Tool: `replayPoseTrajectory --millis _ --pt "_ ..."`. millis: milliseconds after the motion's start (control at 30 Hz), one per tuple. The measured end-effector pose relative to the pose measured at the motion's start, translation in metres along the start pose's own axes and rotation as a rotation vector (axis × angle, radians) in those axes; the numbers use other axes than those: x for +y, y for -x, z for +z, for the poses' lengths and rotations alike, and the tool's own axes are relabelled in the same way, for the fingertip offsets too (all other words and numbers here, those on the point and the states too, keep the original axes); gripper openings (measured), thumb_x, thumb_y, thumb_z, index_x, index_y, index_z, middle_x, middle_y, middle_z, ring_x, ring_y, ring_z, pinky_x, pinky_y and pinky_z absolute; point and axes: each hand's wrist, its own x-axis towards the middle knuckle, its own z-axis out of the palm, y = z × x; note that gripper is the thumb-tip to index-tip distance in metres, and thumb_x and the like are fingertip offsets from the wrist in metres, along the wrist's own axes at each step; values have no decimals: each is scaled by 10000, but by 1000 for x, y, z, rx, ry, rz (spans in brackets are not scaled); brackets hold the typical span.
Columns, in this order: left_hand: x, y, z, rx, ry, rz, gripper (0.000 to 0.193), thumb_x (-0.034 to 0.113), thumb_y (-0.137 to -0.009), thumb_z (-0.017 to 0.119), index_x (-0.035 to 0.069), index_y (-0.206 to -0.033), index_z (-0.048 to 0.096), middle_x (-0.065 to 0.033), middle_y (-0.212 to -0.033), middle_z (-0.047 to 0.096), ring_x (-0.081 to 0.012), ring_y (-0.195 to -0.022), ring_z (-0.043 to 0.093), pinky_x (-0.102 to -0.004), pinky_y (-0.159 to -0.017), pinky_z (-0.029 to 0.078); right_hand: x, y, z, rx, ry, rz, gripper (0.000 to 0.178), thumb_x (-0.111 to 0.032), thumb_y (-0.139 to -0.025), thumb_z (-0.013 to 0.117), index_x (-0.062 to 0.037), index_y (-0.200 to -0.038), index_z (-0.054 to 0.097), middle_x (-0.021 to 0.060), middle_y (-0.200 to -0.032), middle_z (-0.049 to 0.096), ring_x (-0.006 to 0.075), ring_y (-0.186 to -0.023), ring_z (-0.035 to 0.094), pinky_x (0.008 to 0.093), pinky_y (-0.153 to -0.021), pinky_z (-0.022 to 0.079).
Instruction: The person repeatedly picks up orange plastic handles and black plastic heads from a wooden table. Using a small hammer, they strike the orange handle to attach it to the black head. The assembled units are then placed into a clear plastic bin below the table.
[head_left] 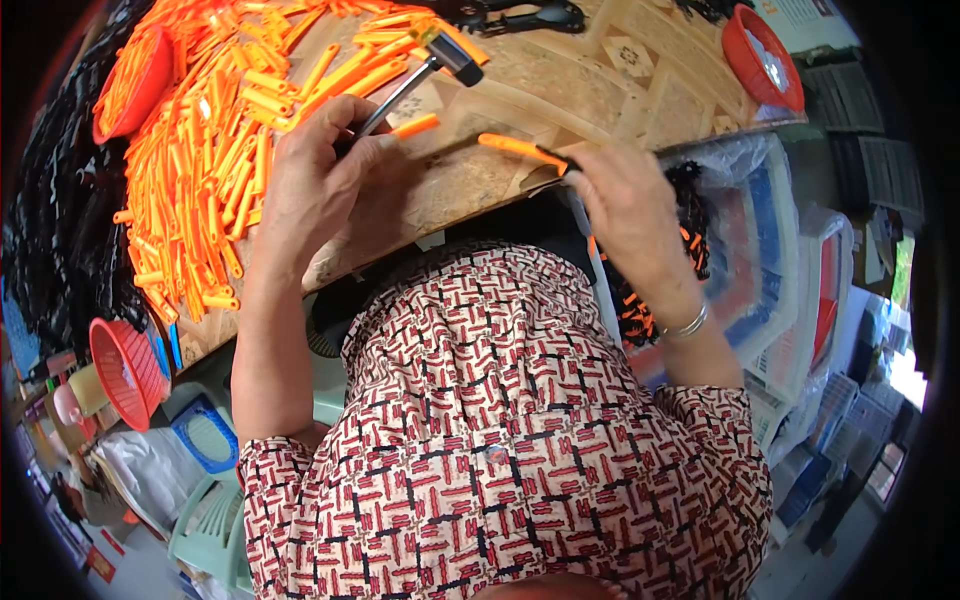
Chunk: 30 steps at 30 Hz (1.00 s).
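The person's left hand has its fingers curled round the handle of a hammer, whose head is raised above the middle of the table. The right hand, at the front edge, pinches the black end of an orange strip between thumb and fingers, and the strip's other end points in over the top. A second strip is just by the left hand; I can't tell if they touch. Crowding that side, a pile of strips spreads from the far edge almost to the left front corner, with a red basket among it. Black bundles hang past the left edge, and black parts lie at the far edge. Patterned top shows from the hammer across to a red bowl at the right corner. Below the front edge, beside the lap, black-and-orange pieces sit near a plastic-wrapped crate. Beyond the right corner, a white sheet carries orange print.
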Motion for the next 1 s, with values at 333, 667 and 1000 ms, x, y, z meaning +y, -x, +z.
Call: replayPoseTrajectory --millis 333,667,1000 --pt "50 -16 36 -359 -177 279 237 159 -865 748 -2 -1031 699 -125 -783 645 -178 -719 599 -340 -678 478 -26 15 -3 -242 -234 302 224 -243 -861 739 -42 -898 648 151 -742 665 404 -757 663 516 -670 486" --pt "39 -44 53 -451 -317 316 270 183 -838 762 19 -1046 712 -173 -887 710 -328 -831 679 -404 -741 506 -11 8 14 -358 -783 532 241 -249 -850 758 -22 -918 717 178 -629 625 358 -599 629 422 -578 482" --pt "50 -53 62 -367 -467 445 299 205 -788 775 18 -1009 698 -171 -893 697 -359 -876 671 -438 -759 514 -16 6 19 -316 -691 535 337 -288 -949 693 -6 -765 677 109 -570 632 227 -519 645 367 -538 491"
